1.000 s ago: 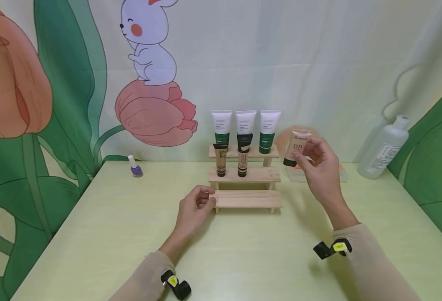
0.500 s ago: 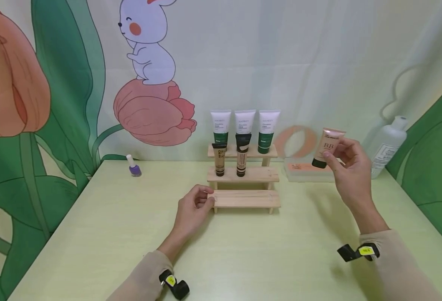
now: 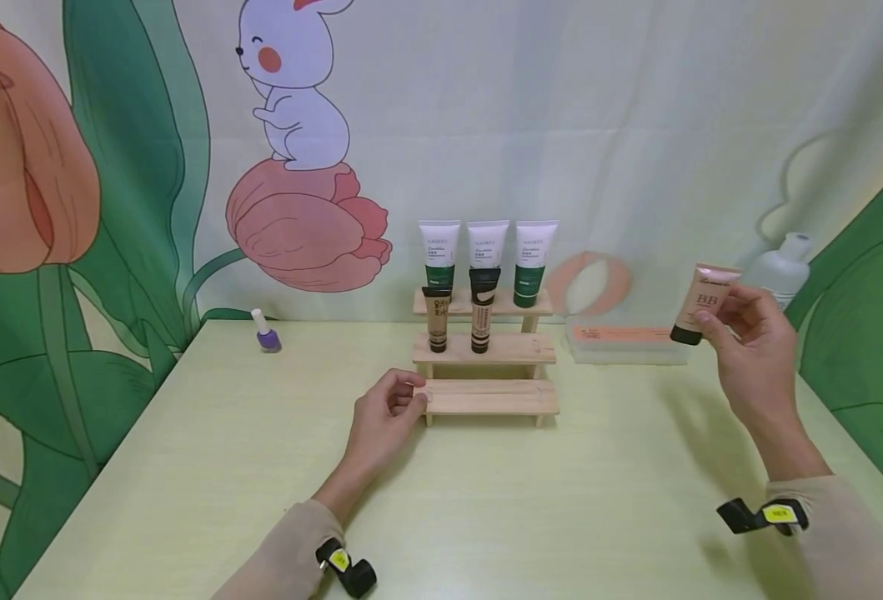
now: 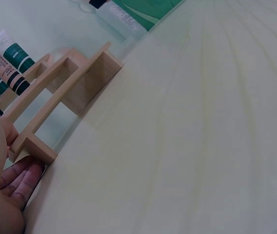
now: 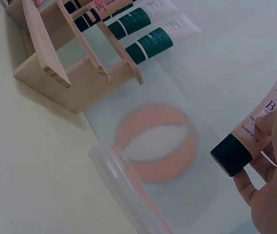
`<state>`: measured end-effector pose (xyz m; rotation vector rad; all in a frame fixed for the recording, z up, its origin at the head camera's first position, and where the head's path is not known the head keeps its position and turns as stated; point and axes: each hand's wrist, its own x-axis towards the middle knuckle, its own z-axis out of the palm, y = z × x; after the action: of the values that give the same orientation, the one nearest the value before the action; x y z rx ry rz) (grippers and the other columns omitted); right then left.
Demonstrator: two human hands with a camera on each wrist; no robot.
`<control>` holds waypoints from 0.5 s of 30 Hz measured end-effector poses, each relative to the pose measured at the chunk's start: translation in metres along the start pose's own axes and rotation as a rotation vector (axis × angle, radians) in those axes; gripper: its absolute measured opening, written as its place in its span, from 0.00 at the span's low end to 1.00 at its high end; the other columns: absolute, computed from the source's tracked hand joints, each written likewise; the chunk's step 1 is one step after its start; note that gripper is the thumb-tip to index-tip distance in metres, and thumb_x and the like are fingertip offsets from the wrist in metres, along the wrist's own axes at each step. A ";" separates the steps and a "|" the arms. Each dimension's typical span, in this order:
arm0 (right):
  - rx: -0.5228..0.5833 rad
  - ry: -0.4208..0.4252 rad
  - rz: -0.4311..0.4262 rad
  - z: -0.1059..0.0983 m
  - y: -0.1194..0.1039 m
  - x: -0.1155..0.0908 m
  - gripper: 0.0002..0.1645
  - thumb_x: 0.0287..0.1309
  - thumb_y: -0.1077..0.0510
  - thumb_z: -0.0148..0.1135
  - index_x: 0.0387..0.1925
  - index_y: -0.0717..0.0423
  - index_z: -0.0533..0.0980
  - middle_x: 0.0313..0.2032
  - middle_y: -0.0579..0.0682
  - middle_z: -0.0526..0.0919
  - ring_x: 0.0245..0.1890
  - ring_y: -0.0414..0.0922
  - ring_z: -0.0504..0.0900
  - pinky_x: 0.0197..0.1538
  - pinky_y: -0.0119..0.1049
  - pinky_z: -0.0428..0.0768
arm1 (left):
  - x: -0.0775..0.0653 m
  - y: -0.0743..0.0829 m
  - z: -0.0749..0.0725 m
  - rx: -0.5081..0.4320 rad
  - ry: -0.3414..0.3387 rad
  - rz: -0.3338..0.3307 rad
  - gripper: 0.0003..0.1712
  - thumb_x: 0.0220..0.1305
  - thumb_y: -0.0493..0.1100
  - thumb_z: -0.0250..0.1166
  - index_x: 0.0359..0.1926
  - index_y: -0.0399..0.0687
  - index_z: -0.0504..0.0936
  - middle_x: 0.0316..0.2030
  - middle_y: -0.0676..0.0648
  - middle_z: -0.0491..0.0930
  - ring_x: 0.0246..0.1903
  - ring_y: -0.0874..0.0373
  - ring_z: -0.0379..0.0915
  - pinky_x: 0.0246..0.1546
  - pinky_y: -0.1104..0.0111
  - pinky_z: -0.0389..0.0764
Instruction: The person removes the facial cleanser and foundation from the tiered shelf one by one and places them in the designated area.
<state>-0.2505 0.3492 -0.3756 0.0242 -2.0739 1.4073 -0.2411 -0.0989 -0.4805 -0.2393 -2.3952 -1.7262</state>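
Observation:
My right hand [image 3: 758, 358] pinches a pinkish-beige BB cream tube [image 3: 705, 302] between thumb and fingers, its black cap tilted downward. It is in the air on the right, in front of the white bottle. With thumb and curled fingers, my left hand [image 3: 387, 417] grips the left end of the lowest step of a three-tier wooden display stand [image 3: 489, 396]. Three white and green tubes [image 3: 536, 260] stand on the top tier. On the middle tier are two slim beige tubes with black ends, a left one [image 3: 437, 321] and a right one [image 3: 481, 315].
A clear flat case [image 3: 624, 346] with an orange strip lies right of the stand. A white bottle [image 3: 780, 268] at the back right is partly hidden by my right hand. Purple nail polish [image 3: 267, 333] stands at the back left. A printed curtain [image 3: 441, 125] hangs behind the table.
My right hand has moved right with the BB cream tube, away from the stand, and now covers part of the bottle. My left hand has stayed on the stand.

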 end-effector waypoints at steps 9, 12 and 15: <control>-0.023 0.060 0.052 -0.023 0.011 -0.002 0.27 0.76 0.69 0.67 0.72 0.55 0.78 0.51 0.36 0.83 0.52 0.36 0.83 0.55 0.18 0.78 | 0.000 0.000 0.000 0.005 -0.001 0.007 0.11 0.76 0.38 0.70 0.55 0.51 0.86 0.46 0.47 0.89 0.45 0.56 0.85 0.49 0.70 0.86; -0.068 0.054 0.068 -0.031 0.017 -0.006 0.28 0.77 0.67 0.66 0.73 0.55 0.77 0.52 0.33 0.83 0.52 0.34 0.82 0.55 0.16 0.78 | 0.000 0.000 0.000 0.003 -0.001 0.005 0.11 0.76 0.38 0.70 0.55 0.50 0.86 0.46 0.47 0.89 0.45 0.56 0.86 0.48 0.70 0.86; -0.109 0.038 0.087 -0.040 0.023 -0.009 0.27 0.78 0.66 0.66 0.74 0.55 0.75 0.52 0.30 0.81 0.53 0.31 0.81 0.54 0.15 0.77 | 0.000 0.000 0.000 0.000 -0.001 0.003 0.10 0.76 0.38 0.70 0.55 0.50 0.86 0.45 0.47 0.89 0.45 0.55 0.86 0.48 0.70 0.86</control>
<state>-0.2316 0.3895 -0.3899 -0.1387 -2.1396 1.3326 -0.2409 -0.0993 -0.4806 -0.2443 -2.3944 -1.7254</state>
